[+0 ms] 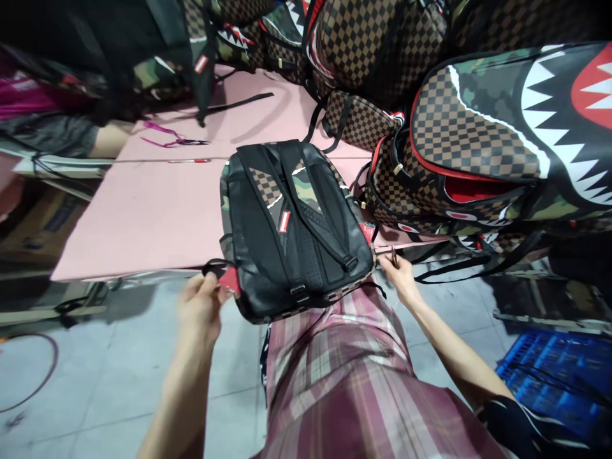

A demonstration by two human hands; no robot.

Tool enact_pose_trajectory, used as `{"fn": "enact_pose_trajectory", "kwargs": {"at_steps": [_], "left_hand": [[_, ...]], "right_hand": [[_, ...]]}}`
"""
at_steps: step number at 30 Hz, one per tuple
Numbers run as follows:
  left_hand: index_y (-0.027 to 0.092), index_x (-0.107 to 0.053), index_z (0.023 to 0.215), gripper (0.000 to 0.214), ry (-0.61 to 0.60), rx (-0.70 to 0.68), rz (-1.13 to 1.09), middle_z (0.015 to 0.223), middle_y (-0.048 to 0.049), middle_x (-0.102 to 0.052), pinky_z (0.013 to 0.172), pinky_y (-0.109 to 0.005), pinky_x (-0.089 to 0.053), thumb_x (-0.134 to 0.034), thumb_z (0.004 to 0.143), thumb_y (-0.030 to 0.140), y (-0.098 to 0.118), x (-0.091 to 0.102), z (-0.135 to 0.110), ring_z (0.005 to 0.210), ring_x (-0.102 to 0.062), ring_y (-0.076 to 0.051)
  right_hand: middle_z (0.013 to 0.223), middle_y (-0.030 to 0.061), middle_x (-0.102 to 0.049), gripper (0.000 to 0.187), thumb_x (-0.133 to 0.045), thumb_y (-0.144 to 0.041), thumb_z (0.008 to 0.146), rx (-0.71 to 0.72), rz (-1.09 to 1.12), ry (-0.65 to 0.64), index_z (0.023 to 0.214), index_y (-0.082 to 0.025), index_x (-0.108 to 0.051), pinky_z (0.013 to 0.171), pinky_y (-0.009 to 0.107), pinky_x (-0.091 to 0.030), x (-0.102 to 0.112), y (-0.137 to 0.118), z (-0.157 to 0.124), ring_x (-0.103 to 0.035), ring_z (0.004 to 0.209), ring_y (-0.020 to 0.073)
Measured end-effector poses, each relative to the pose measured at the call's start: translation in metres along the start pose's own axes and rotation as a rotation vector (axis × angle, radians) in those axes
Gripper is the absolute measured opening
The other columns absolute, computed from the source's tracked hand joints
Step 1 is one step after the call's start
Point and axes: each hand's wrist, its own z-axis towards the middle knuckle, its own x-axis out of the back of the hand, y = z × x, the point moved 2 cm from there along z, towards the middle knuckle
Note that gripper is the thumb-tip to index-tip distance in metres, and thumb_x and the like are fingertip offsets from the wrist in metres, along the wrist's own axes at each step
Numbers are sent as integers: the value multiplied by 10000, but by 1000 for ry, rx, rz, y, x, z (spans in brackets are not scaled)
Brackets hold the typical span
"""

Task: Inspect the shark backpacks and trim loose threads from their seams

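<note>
A black backpack point(306, 236) lies with its back panel and shoulder straps up, at the near edge of the pink table. Checked and camouflage patches show between its straps, along with a small red label. At its lower left corner my left hand point(201, 305) is closed on the red side pocket and a black strap loop. By the lower right corner my right hand point(400, 275) is closed, with a small dark object sticking up from its fingers; what it is I cannot make out. Another red patch point(367, 232) shows on the bag's right side.
Pink-handled scissors point(176, 139) and a red pen-like item point(191, 161) lie on the pink table point(138, 223). Checked backpacks with shark-teeth prints point(482, 121) are heaped right and behind. Another person's arm point(111, 139) is at far left. A blue crate point(554, 382) stands lower right.
</note>
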Motion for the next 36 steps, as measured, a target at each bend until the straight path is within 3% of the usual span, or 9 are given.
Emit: {"fn": "enact_pose_trajectory", "kwargs": {"at_steps": [2, 3, 5, 6, 8, 11, 16, 24, 36], "left_hand": [[204, -585, 730, 106, 64, -531, 256, 673, 38, -574, 651, -254, -444, -573, 738, 99, 28, -15, -25, 699, -541, -139], [223, -617, 782, 98, -17, -779, 371, 770, 19, -615, 753, -312, -442, -563, 768, 142, 39, -32, -42, 829, -556, -176], [256, -657, 830, 82, -517, -1141, 620, 867, -3, -655, 909, -419, -354, -621, 759, 233, 44, -84, -76, 942, -546, -223], [276, -663, 872, 112, -791, -1223, 743, 934, -6, -667, 971, -472, -270, -625, 769, 253, 40, -111, -91, 997, -535, -236], [250, -661, 835, 86, -1149, -1322, 926, 944, -23, -674, 958, -485, -235, -582, 805, 235, 28, -156, -111, 967, -532, -229], [188, -622, 676, 192, -1385, -1418, 1120, 790, -46, -655, 844, -421, -288, -521, 836, 220, 10, -195, -117, 818, -529, -203], [179, -609, 675, 224, -1441, -1409, 1230, 730, -35, -616, 717, -343, -287, -467, 848, 196, -1, -203, -112, 685, -507, -157], [158, -602, 736, 210, -1494, -1546, 1329, 809, -70, -618, 714, -330, -310, -441, 864, 202, -12, -205, -116, 753, -524, -175], [156, -591, 797, 163, -1543, -1360, 1247, 833, -40, -603, 733, -272, -373, -436, 838, 190, -18, -201, -109, 789, -503, -165]], "right_hand": [[567, -29, -531, 337, -649, -496, 681, -79, 1, 0, 691, -161, -608, 500, 221, -353, 3, 14, -16, -461, 545, 103], [565, -27, -532, 351, -648, -509, 676, -99, 10, 6, 708, -162, -609, 498, 223, -356, 4, 20, -20, -463, 543, 107], [607, -16, -560, 368, -640, -517, 680, -100, 20, 25, 777, -163, -620, 525, 230, -383, 4, 26, -24, -484, 572, 117], [650, -6, -584, 372, -633, -511, 690, -87, 16, 24, 823, -164, -624, 555, 238, -402, 5, 27, -25, -502, 601, 124], [769, 17, -631, 381, -617, -489, 716, -43, -27, 7, 924, -170, -620, 643, 264, -435, 9, 26, -24, -542, 689, 145], [942, 44, -656, 393, -595, -462, 750, 23, -180, -13, 1031, -189, -597, 772, 320, -439, 18, 25, -27, -578, 843, 190], [985, 49, -668, 410, -533, -475, 809, 7, -395, -66, 1143, -238, -535, 767, 348, -437, 26, 24, -41, -608, 858, 221], [928, 47, -705, 277, -503, -412, 853, 97, -677, -39, 1029, -228, -611, 701, 328, -441, 23, 11, -54, -646, 802, 232], [954, 38, -712, 263, -476, -353, 892, 317, -807, -7, 1003, -216, -671, 727, 295, -450, 13, 12, -53, -646, 849, 210]]}}
